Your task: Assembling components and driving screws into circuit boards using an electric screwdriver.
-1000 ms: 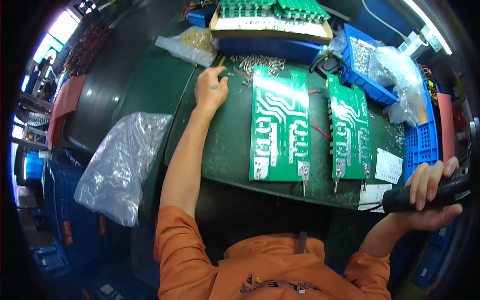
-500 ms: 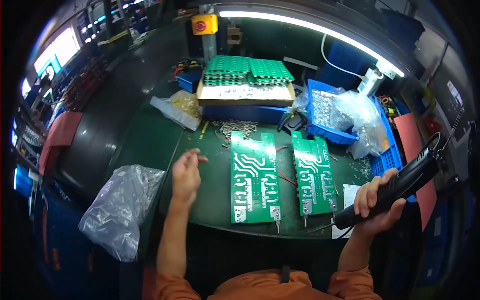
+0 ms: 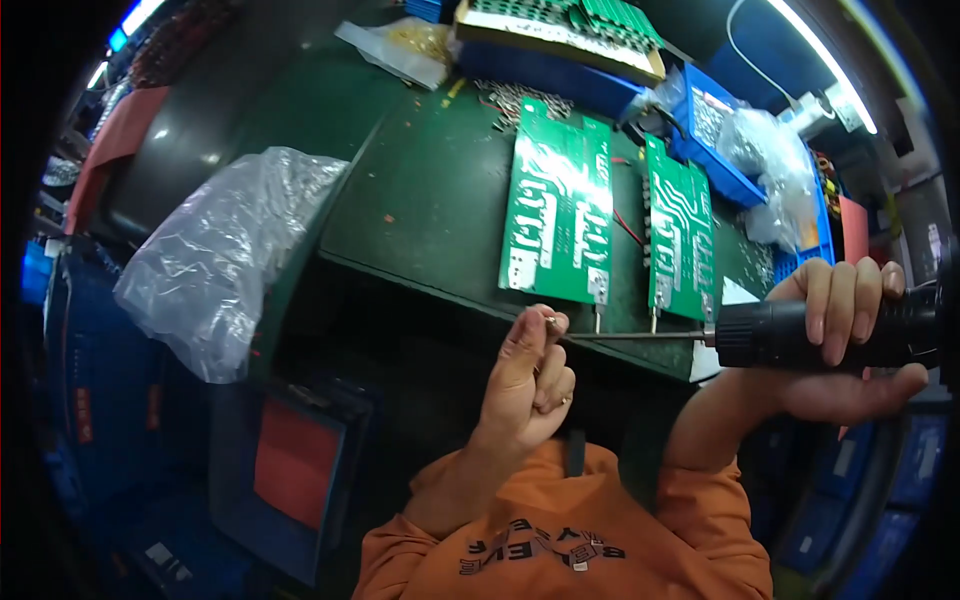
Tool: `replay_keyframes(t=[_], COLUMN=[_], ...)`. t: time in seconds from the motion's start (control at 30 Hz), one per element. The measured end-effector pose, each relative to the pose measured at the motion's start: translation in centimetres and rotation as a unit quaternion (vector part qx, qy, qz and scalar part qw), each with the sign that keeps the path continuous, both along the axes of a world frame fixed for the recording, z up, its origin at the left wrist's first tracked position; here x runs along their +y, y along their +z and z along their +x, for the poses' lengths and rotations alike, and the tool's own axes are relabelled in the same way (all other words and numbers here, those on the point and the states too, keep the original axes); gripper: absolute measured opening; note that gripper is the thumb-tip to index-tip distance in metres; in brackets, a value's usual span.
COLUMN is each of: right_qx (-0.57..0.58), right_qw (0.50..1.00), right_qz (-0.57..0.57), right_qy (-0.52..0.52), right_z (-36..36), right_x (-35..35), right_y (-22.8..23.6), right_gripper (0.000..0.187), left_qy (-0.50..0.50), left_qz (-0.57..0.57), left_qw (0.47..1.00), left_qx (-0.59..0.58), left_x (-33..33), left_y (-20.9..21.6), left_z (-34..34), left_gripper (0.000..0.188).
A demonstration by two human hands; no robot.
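Note:
My right hand [image 3: 842, 312] is wrapped around a black electric screwdriver [image 3: 765, 334], held level over the table's near edge. Its long thin bit [image 3: 640, 336] points left. At the bit's tip, my left hand [image 3: 522, 385] is closed, pinching a tiny metal piece that looks like a screw [image 3: 551, 321] between thumb and finger. Just beyond my hands lie two green circuit boards, one larger in view [image 3: 565, 215] and one to its right [image 3: 682, 240]. Metal shafts stick out from their near edges, and red wires show between them.
A heap of small screws [image 3: 515, 100] lies behind the boards. Stacked green boards fill a box [image 3: 560, 45] at the back. Clear bags rest in a blue bin [image 3: 715, 150] at the right. A large plastic bag [image 3: 225, 260] lies at the left edge.
My left hand has come down and right from above the table to the bit's tip, its fingers now pinched. The screwdriver has swung level. The view has tilted downward.

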State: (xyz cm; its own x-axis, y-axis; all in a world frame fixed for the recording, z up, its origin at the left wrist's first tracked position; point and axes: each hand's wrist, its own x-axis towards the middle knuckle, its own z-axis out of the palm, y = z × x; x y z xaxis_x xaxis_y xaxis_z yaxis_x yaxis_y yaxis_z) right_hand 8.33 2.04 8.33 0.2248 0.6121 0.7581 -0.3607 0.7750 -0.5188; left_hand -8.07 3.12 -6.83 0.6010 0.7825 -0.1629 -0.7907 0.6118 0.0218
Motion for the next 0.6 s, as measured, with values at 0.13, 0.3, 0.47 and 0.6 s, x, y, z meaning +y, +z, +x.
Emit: replay_keyframes(t=[0.13, 0.3, 0.47, 0.6], right_qx=[0.019, 0.014, 0.013, 0.022], right_qw=[0.999, 0.999, 0.999, 1.0], right_qz=[0.007, 0.013, 0.013, 0.003], right_qy=[-0.038, -0.04, -0.027, -0.02], right_z=[-0.8, 0.0, 0.2, 0.7], right_x=[0.4, -0.1, 0.0, 0.0], right_y=[-0.5, -0.4, -0.5, -0.6], right_gripper=[0.049, 0.048, 0.048, 0.048], left_qy=[-0.006, -0.002, -0.006, -0.014], left_qz=[-0.004, -0.009, 0.014, 0.02], left_qw=[1.0, 1.0, 1.0, 1.0], left_qx=[-0.03, -0.02, -0.012, -0.002], left_x=[0.0, -0.5, -0.9, -0.9], left_y=[-0.6, -0.9, -1.0, -1.1], left_z=[-0.3, -0.3, 0.2, 0.5], left_gripper=[0.022, 0.022, 0.022, 0.022])
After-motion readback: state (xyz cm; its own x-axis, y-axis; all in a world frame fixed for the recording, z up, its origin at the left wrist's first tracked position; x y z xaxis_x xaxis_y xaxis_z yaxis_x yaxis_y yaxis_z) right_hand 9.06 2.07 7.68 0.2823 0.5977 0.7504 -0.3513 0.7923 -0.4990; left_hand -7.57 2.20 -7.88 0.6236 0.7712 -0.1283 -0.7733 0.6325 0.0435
